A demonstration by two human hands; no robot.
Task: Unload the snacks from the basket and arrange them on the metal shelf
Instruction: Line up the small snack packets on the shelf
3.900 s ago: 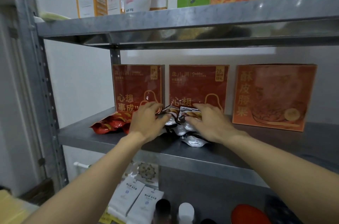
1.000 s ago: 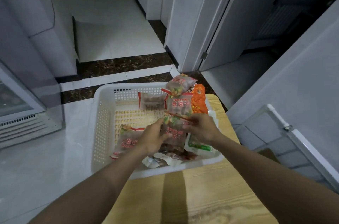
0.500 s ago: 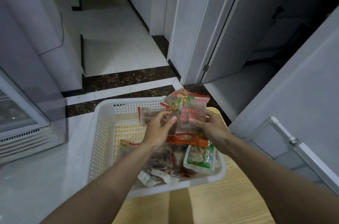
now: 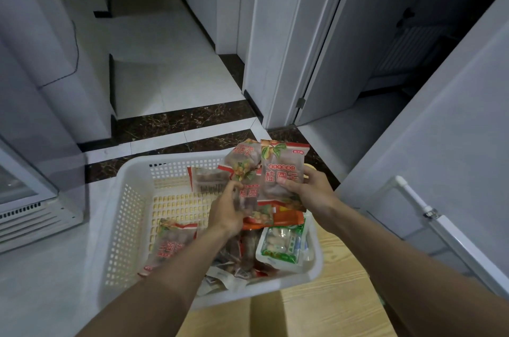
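Gathering proceeds over the white basket, which rests at the far end of the wooden tabletop. The right grip is closed, thumb across the face of one longan packet. The left grip is curled round a second packet. A third packet fans out behind; which grip holds it cannot be told. All three are raised above the basket's far-right corner. The metal shelf is out of view. Recommendation: square the packets into one stack and pinch through every layer before carrying, since the film looks slippery.
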